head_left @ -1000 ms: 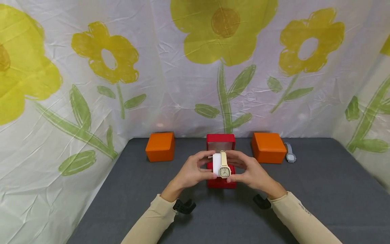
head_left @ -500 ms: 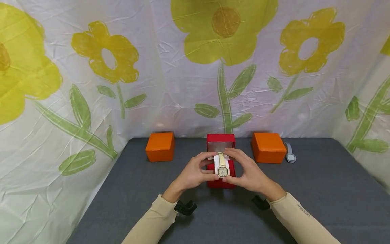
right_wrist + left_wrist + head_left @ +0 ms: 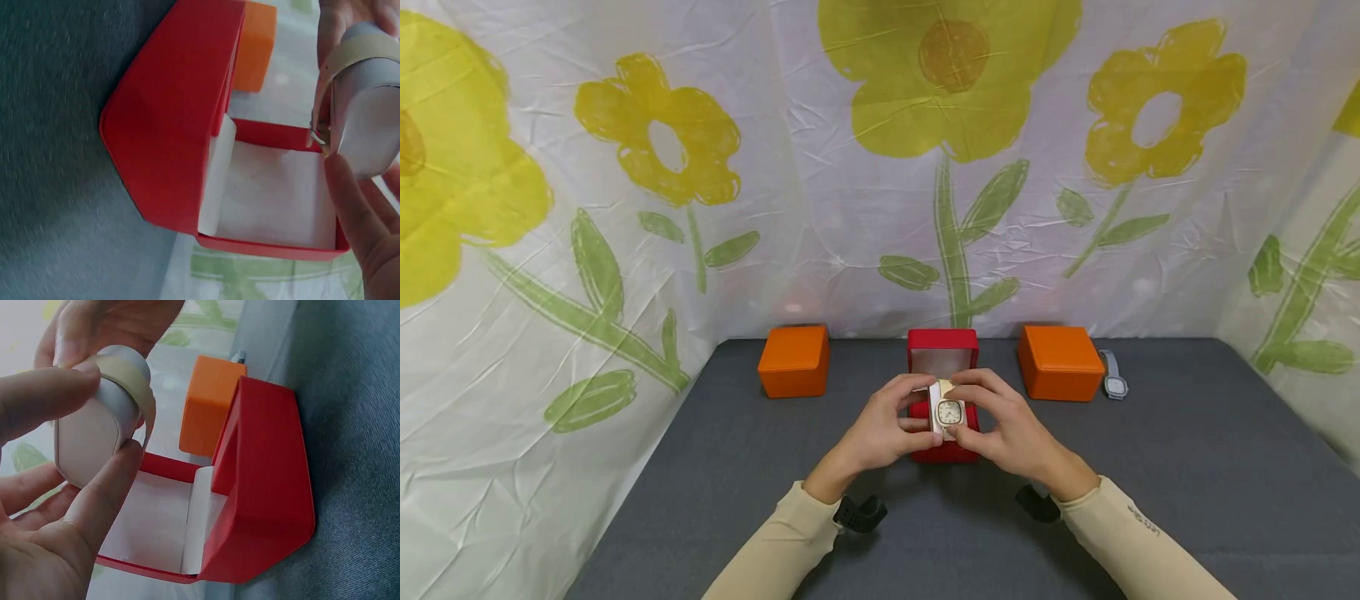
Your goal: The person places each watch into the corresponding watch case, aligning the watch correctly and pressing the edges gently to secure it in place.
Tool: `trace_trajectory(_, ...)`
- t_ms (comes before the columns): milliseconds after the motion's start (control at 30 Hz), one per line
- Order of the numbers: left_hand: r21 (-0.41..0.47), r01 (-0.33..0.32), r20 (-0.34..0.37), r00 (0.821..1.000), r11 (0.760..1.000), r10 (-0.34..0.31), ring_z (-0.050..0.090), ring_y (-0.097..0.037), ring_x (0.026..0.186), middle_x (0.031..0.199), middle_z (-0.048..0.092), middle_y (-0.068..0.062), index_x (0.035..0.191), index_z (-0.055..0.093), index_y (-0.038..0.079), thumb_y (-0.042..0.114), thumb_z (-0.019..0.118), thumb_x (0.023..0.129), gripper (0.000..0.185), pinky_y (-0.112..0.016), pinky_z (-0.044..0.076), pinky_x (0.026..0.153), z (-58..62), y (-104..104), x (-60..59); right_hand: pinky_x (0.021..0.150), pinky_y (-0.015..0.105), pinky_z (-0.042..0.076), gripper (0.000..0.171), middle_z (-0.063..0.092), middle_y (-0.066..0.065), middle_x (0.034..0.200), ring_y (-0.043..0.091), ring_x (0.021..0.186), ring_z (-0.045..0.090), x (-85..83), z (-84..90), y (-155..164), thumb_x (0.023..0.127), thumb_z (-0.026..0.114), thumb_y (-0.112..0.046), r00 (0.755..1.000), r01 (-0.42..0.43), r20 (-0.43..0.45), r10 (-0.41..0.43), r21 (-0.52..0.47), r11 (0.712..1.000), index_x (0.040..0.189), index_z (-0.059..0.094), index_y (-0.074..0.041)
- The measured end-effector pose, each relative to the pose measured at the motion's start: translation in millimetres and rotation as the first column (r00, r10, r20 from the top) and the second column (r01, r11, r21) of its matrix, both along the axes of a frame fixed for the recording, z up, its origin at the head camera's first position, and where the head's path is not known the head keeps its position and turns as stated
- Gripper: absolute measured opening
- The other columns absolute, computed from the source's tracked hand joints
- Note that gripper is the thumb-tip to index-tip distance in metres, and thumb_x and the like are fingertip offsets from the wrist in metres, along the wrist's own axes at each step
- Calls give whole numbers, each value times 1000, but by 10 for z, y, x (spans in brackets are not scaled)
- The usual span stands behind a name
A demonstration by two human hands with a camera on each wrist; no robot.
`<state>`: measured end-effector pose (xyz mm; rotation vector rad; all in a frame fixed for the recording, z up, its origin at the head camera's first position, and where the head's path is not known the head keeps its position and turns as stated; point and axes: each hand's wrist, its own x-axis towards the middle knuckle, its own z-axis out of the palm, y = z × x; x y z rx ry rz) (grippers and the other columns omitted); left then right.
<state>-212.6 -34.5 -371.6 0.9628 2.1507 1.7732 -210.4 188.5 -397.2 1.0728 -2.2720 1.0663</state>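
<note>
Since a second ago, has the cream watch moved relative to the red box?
Yes. The cream watch on its white pillow has sunk and gone farther, toward the open red box, which stayed put.

Both arms wear long, close-fitting sleeves of pale beige fabric (image 3: pixel 775 546) that end at the wrists. The right sleeve (image 3: pixel 1138 533) carries small dark lettering, too small to read. A black strap-mounted device (image 3: pixel 859 512), probably a camera mount, sits under each wrist.
</note>
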Motion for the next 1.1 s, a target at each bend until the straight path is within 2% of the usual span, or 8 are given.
trace_trajectory(100, -6, 8, -52, 999, 1000, -8, 47, -37, 124, 137, 39, -22, 138, 38, -9, -10, 70, 79, 67, -48, 49, 89, -10, 25, 7, 80, 36, 54, 34, 55, 7, 121, 15, 101, 54, -15, -2, -1, 81, 74, -11, 999, 35, 21, -34, -37, 999, 114, 65, -11)
trace_trajectory(200, 7, 12, -63, 998, 1000, -11, 47, -37, 124, 137, 39, -23, 137, 38, -10, -12, 70, 78, 67, -48, 49, 88, -12, 34, 5, 81, 39, 53, 33, 55, 8, 121, 14, 101, 55, -20, 14, 3, 81, 74, -12, 998, 47, 40, -46, -42, 998, 113, 66, -11)
trace_trajectory(467, 17, -1, -32, 999, 1000, 2, 44, -38, 128, 137, 38, -24, 138, 38, -10, -11, 70, 79, 68, -48, 49, 89, -41, 10, -45, 94, 46, 47, 60, 45, -3, 134, 16, 117, 46, -45, 31, 85, 78, 80, -23, 987, 6, 162, -23, 102, 995, 131, 54, -20)
trace_trajectory(567, 12, -7, -25, 1000, 1000, 8, 43, -36, 128, 139, 38, -21, 139, 38, -7, -10, 71, 79, 69, -47, 49, 90, -164, 7, -129, 95, 47, 46, 65, 44, -5, 136, 16, 119, 46, -77, -5, 116, 78, 79, -18, 980, -17, 199, -7, 121, 992, 135, 50, -21)
trace_trajectory(700, -75, -51, -111, 993, 996, 42, 48, -29, 123, 139, 43, -12, 140, 41, 1, 0, 75, 80, 69, -44, 49, 92, -399, -10, -259, 96, 46, 46, 63, 46, -5, 135, 15, 118, 47, -141, -86, 124, 78, 78, -13, 973, -45, 231, 19, 108, 993, 135, 50, -17)
trace_trajectory(800, -179, -116, -197, 977, 977, 80, 50, -25, 118, 137, 46, -6, 139, 44, 7, 10, 78, 80, 68, -41, 48, 94, -514, -25, -320, 96, 44, 46, 61, 47, -4, 133, 16, 117, 48, -182, -154, 105, 78, 79, -13, 969, -39, 248, 9, 118, 992, 133, 51, -15)
trace_trajectory(933, -282, -171, -233, 967, 944, 105, 52, -20, 114, 134, 50, -2, 138, 47, 11, 15, 79, 80, 67, -36, 47, 95, -575, -8, -353, 96, 43, 46, 61, 48, -3, 131, 19, 115, 49, -208, -207, 92, 77, 80, -13, 966, -16, 257, -26, 158, 987, 131, 52, -14)
trace_trajectory(1100, -357, -206, -260, 959, 911, 115, 53, -19, 111, 131, 52, -2, 135, 49, 11, 16, 79, 79, 64, -34, 47, 96, -599, 42, -362, 96, 43, 46, 60, 49, -2, 130, 20, 114, 49, -226, -238, 90, 77, 79, -14, 959, -4, 278, -52, 197, 980, 130, 52, -14)
